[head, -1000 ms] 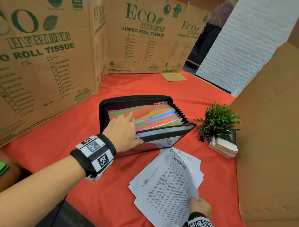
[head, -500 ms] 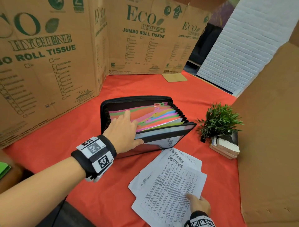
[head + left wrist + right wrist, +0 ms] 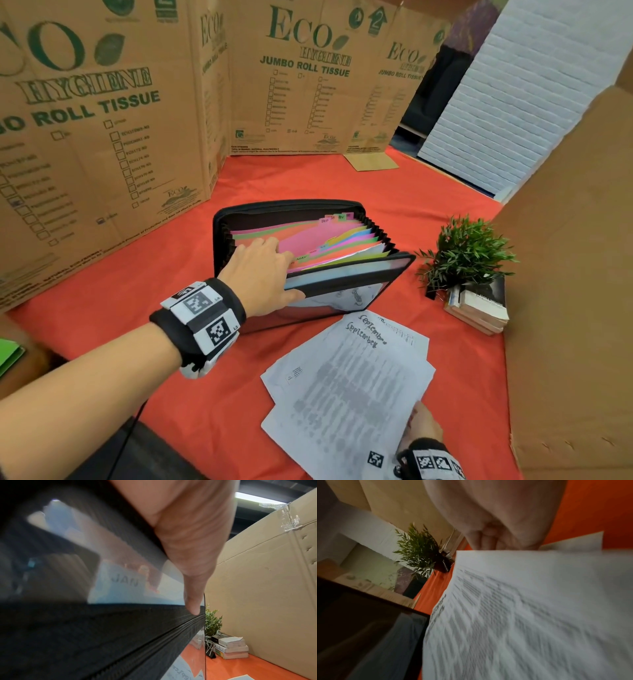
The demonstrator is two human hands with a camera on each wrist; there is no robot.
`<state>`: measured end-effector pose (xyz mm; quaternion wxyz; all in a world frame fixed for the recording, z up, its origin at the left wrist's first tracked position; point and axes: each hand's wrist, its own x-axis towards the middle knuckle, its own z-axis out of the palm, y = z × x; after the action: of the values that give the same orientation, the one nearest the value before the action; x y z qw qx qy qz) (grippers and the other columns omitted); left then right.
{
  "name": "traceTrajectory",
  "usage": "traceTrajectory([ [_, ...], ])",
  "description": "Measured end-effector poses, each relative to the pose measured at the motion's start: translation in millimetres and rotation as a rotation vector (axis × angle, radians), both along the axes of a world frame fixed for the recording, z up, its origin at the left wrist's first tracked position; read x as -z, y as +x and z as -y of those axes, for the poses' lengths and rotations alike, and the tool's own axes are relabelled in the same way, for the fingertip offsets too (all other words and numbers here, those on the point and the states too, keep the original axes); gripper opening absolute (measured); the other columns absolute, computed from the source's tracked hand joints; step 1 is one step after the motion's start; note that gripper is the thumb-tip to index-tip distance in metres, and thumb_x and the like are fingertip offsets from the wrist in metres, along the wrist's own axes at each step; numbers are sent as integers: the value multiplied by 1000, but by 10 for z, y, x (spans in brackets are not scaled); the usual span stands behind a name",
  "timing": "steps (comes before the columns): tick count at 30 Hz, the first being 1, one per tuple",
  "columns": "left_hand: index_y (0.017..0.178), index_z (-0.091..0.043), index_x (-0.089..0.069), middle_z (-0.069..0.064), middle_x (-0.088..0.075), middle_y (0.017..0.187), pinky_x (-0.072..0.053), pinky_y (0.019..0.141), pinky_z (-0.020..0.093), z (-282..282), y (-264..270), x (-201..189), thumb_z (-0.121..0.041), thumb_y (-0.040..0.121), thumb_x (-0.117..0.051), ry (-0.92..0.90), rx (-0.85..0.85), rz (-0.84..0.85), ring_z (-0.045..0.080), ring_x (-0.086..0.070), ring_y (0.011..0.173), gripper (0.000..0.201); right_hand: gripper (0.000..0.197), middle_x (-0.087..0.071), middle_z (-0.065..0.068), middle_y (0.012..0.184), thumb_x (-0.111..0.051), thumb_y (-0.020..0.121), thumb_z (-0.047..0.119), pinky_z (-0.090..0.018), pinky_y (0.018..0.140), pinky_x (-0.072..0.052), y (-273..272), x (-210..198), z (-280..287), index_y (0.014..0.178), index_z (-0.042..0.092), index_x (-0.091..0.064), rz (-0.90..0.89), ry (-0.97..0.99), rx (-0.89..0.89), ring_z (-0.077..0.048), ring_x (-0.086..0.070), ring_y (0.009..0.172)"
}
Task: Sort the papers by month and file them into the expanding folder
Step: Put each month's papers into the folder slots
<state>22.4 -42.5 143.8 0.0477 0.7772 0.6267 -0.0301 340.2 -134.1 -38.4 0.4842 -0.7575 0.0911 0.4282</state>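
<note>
Filing step: your left hand point(image 3: 262, 274) grips the expanding folder point(image 3: 291, 209), fingers among its dividers; your right hand point(image 3: 423, 426) apparently pinches the September papers point(image 3: 346, 387). Next, part the far SEP tab point(image 3: 324, 221).

— Tablecloth point(image 3: 308, 178)?
— Runs plain orange-red throughout.
— Expanding folder point(image 3: 291, 206)?
— Shows black on the shell; pink, orange, green, yellow and blue across the dividers point(image 3: 301, 240) (tabs point(image 3: 325, 221) in the same pastel shades).
— Papers point(image 3: 349, 387)?
— White, with grey rows of print and black handwriting at the top.
— Cardboard walls point(image 3: 102, 164)?
— Brown, with dark green lettering and checkbox grids.
— Plant point(image 3: 469, 253)?
— Green, in dark and lighter blades.
— Wristband point(image 3: 202, 315)?
— Black, with white blocks bearing black-and-white square codes.
— Panel point(image 3: 513, 102) at the back?
— White, in a brick pattern.
</note>
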Motion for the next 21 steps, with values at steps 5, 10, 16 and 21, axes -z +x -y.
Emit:
traceTrajectory([
  [5,129,-26,-54,3,-51,111,-44,84,40,-5,4,0,-75,81,-50,2,-6,-7,25,-51,104,69,17,-67,-23,103,-75,79,3,-48,88,-52,51,3,79,83,-4,-60,24,-128,-228,-33,-65,86],
  [10,130,-25,-53,4,-51,112,-44,83,40,-27,-2,12,-74,81,-50,2,-4,-5,25,-50,105,69,37,-71,-14,100,-81,75,17,-37,87,-52,129,132,111,104,-1,-69,390,-236,-379,-30,-66,89],
  [16,131,-25,-52,5,-51,112,-44,83,40,-54,-15,31,-74,81,-50,-7,5,3,26,-50,104,71,35,-50,-10,64,-49,99,22,-32,67,-26,96,69,158,72,2,-58,701,-218,-536,-29,-48,74],
  [21,131,-26,-52,5,-52,110,-44,83,41,-60,-22,35,-76,81,-48,1,10,-1,26,-51,104,71,29,-58,-19,96,-60,93,28,-38,83,-45,-16,4,199,105,2,-62,792,-107,-370,-33,-55,86],
])
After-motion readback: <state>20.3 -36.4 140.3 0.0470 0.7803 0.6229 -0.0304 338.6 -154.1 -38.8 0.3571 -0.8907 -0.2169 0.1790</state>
